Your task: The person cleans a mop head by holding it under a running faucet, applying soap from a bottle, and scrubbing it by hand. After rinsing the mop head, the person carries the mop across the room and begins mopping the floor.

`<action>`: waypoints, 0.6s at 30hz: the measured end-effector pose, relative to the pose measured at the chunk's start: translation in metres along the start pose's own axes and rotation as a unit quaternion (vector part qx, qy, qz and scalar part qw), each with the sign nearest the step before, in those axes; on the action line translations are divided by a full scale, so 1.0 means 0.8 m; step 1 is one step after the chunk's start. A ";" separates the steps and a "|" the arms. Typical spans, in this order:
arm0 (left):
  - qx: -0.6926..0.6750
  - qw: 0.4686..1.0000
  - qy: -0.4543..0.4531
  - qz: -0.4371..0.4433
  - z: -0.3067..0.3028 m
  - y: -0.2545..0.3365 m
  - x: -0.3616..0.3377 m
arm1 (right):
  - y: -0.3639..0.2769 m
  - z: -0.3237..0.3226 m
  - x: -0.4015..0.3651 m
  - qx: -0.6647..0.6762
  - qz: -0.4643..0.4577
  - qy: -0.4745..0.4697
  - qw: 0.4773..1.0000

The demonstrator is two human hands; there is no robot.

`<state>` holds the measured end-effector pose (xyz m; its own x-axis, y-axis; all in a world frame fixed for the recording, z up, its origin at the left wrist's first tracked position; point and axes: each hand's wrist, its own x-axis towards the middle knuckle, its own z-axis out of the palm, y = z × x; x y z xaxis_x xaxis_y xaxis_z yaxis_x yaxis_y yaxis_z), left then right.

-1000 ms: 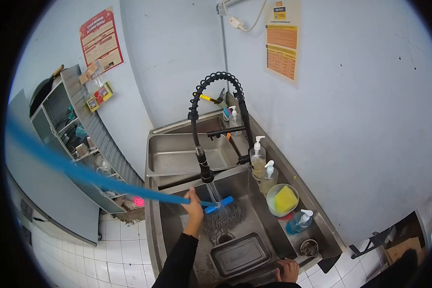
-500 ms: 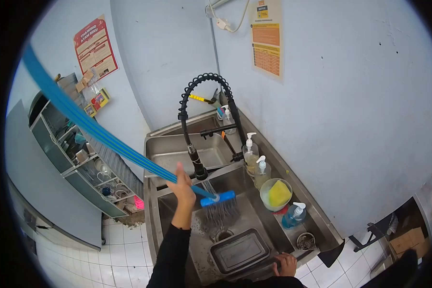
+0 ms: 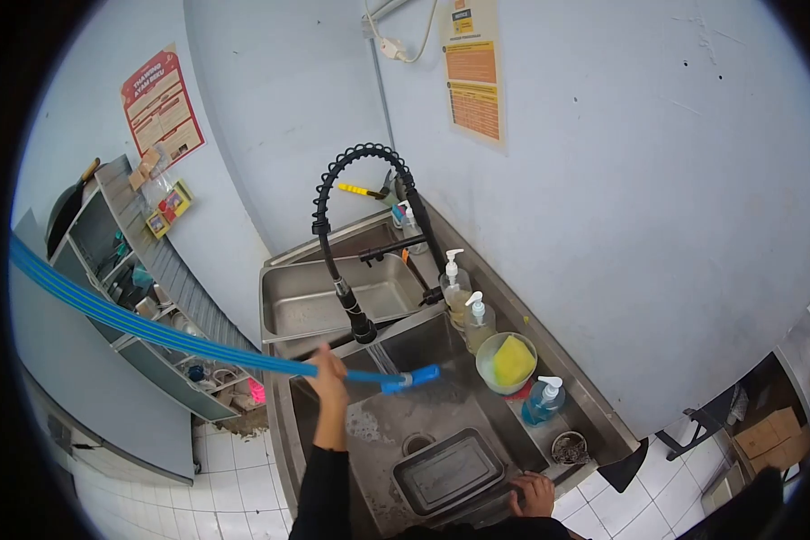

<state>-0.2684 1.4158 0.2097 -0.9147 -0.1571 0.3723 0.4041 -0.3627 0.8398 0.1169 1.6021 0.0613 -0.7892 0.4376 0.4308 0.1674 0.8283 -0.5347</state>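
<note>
L hand point(image 3: 330, 378) gripping mop hdl point(image 3: 198, 346) | mop hd point(image 3: 412, 379) just past | R hand point(image 3: 535, 495) loose on sink rim point(image 3: 281, 418)

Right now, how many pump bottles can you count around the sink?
4: a blue one near the right hand, a clear one beside the sponge bowl, another clear one just beyond that, and one farther back, partly behind the faucet. Others may be hidden there.

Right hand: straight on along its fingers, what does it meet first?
Probably the shallow rectangular grey metal tray lying in the stainless-steel sink; depth is unclear, so the right hand might pass above it.
</note>
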 end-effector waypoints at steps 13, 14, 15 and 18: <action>0.058 0.995 0.052 -0.060 -0.032 -0.093 -0.057 | -0.017 -0.010 0.010 -0.005 0.016 0.000 1.000; 0.076 0.992 0.076 -0.070 -0.041 -0.110 -0.061 | -0.019 -0.010 0.009 -0.003 0.013 0.005 1.000; 0.072 0.993 0.073 -0.066 -0.035 -0.104 -0.050 | -0.017 -0.007 0.013 -0.001 0.011 0.011 1.000; 0.055 0.995 0.061 -0.058 -0.019 -0.049 -0.036 | -0.016 -0.007 0.010 -0.002 0.006 0.008 1.000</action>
<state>-0.2582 1.4205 0.1596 -0.9460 -0.2322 0.2262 0.2881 -0.2827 0.9149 0.1117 1.5971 0.0761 -0.7775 0.4536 0.4356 0.1794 0.8238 -0.5378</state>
